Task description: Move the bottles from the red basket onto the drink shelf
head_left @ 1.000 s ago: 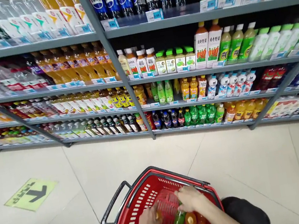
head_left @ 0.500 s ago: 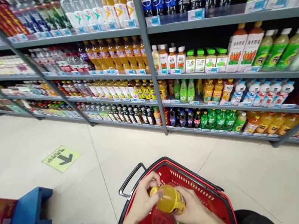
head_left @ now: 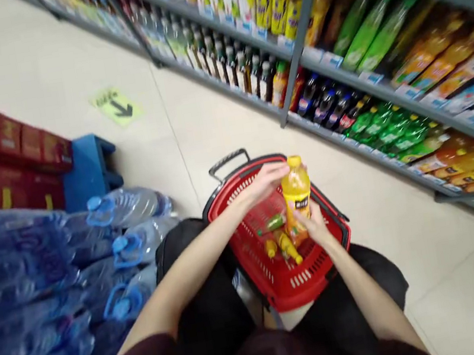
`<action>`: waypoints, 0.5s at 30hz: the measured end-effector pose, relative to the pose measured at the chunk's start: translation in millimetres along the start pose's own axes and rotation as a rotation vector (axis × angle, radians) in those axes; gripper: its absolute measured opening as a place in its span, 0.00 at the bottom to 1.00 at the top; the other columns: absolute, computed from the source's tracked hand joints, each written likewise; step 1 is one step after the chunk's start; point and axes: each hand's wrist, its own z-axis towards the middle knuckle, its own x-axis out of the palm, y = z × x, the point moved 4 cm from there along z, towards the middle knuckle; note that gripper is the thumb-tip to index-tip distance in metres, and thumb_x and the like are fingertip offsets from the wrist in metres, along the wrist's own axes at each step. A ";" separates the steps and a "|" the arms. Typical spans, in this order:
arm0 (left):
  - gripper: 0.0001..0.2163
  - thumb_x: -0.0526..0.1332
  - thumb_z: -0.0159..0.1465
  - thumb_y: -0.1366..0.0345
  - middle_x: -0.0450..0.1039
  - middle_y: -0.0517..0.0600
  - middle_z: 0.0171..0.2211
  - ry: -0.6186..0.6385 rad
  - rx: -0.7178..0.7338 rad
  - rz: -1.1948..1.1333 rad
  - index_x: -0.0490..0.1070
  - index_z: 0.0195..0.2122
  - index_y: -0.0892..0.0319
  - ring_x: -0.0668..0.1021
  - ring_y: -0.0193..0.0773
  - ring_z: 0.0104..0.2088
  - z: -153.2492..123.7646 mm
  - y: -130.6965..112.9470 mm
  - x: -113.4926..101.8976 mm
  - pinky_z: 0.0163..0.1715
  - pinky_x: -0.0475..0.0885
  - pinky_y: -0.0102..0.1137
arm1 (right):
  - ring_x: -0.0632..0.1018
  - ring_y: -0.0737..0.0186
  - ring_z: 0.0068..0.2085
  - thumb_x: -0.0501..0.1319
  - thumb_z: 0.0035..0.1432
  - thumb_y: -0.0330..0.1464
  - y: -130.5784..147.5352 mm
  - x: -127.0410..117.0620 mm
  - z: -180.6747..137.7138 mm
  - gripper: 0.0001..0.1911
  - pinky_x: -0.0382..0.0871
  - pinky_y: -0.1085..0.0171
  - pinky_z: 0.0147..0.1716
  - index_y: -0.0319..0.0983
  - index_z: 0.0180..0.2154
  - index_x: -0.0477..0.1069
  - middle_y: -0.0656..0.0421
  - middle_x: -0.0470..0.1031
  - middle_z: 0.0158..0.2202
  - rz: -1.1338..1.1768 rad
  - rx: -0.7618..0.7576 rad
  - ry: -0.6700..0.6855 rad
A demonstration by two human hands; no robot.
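**Orange bottle held upright over the red basket**

Orange juice filled the bottle (head_left: 296, 192) that both hands held over the basket (head_left: 280, 278). It stood upright, yellow cap on top and a dark label band across its middle. The right hand (head_left: 317, 226) gripped it from below, fingers closed around the lower part. The left hand (head_left: 264, 180) came in from the left at the level of the neck, fingers curled against the bottle's upper side; how firmly it gripped could not be told through the motion blur. The two hands sat close together, one high and one low on the same bottle.

Below them the basket stood on the pale tiled floor (head_left: 218, 114), its dark handle (head_left: 228, 161) folded out at the far rim. Several small bottles lay on its bottom: a green one (head_left: 273, 223) on its side, and a few yellow-orange ones (head_left: 287, 245) just beside it. The held bottle was above these, apart from them.

To the right ran the shelves (head_left: 335, 60) of drinks, with green, dark and orange bottles in rows. On the left, large blue water jugs (head_left: 107, 240) were stacked, touching one another, with red cartons (head_left: 3, 154) on a blue pallet (head_left: 92, 170) behind them. A yellow arrow sticker (head_left: 116, 106) lay on the floor farther off.
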 end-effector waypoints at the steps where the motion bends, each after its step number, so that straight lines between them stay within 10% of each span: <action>1: 0.21 0.68 0.59 0.44 0.84 0.57 0.42 -0.032 -0.016 -0.027 0.81 0.38 0.58 0.82 0.55 0.51 3.2 6.6 -4.4 0.49 0.78 0.44 | 0.82 0.54 0.37 0.68 0.56 0.50 -1.5 -1.5 1.7 0.21 0.78 0.58 0.35 0.47 0.44 0.70 0.58 0.80 0.36 0.036 0.027 -0.003; 15: 0.29 0.66 0.61 0.39 0.81 0.59 0.47 -0.469 0.169 0.119 0.80 0.49 0.61 0.79 0.55 0.56 12.6 9.9 -49.4 0.53 0.76 0.52 | 0.79 0.56 0.54 0.67 0.56 0.38 6.7 -24.2 16.4 0.16 0.80 0.55 0.49 0.48 0.47 0.72 0.60 0.78 0.54 0.499 0.060 -0.152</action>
